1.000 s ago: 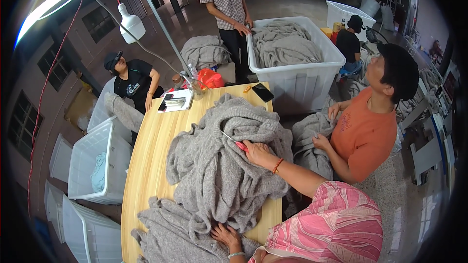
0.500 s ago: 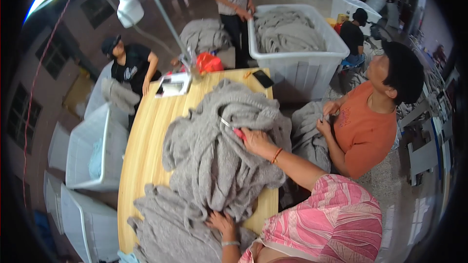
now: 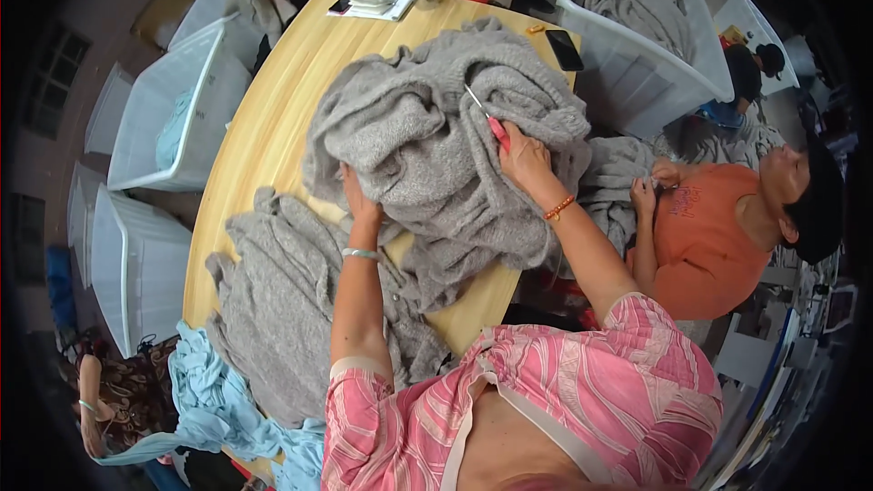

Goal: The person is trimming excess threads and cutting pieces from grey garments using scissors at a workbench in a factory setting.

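A heaped grey knit fabric [image 3: 409, 132] lies bunched on the wooden table in front of me. My right hand [image 3: 526, 159] is closed round the red handle of scissors [image 3: 497, 130], whose thin silver blade points up and left, lying against the folds. At the heap's left edge, my left hand [image 3: 362, 203] grips the grey knit, with some of its fingers hidden in the fabric. Nearer me, a second grey knit piece [image 3: 282, 309] is spread under my left forearm.
The table [image 3: 264, 118] carries a phone [image 3: 564, 50] and papers [image 3: 391, 2] at its far side. White bins [image 3: 150, 264] stand left; a large bin [image 3: 637, 64] of grey knit stands far right. Light blue fabric [image 3: 209, 382] hangs near left. A co-worker in orange [image 3: 718, 236] handles grey knit at right.
My view has shifted down and nearer. My left hand has moved from the near grey piece up to the left edge of the heap. The right hand keeps the scissors.
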`<control>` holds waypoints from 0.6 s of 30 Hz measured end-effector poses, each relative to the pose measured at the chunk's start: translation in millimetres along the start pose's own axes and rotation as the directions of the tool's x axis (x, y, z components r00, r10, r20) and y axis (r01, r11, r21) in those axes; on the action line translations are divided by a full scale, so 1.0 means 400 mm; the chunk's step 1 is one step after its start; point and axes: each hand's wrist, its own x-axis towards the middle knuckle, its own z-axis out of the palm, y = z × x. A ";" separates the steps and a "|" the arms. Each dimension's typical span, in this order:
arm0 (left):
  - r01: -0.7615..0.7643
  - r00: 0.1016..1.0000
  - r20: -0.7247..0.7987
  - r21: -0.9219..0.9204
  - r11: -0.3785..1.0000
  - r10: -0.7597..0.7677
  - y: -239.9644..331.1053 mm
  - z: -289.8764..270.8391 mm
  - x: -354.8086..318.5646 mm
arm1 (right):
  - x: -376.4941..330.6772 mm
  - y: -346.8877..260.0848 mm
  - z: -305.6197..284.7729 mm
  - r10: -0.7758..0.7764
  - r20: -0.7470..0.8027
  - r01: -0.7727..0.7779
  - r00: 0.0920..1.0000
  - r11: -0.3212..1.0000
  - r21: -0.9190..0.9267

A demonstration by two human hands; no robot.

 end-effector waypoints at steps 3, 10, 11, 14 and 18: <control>-0.063 0.997 0.041 -0.036 0.997 0.064 0.037 0.008 -0.062 | -0.004 0.009 -0.002 0.027 0.019 -0.026 0.999 0.999 -0.018; 0.084 0.938 0.275 0.409 0.909 -0.210 0.056 -0.090 -0.261 | 0.016 0.010 0.001 0.062 0.049 -0.057 0.997 0.992 -0.111; 0.050 0.963 0.220 0.414 0.909 -0.153 0.084 -0.113 -0.311 | 0.016 0.029 0.002 0.010 0.003 -0.009 1.000 0.995 -0.101; -0.027 0.989 0.130 0.615 0.788 -0.067 0.134 -0.223 -0.457 | 0.002 0.019 -0.039 -0.081 -0.069 0.078 0.994 0.996 -0.044; 0.208 0.963 -0.006 0.658 0.723 -0.271 0.132 -0.351 -0.645 | -0.071 -0.038 -0.103 -0.174 -0.130 0.174 0.976 0.985 -0.016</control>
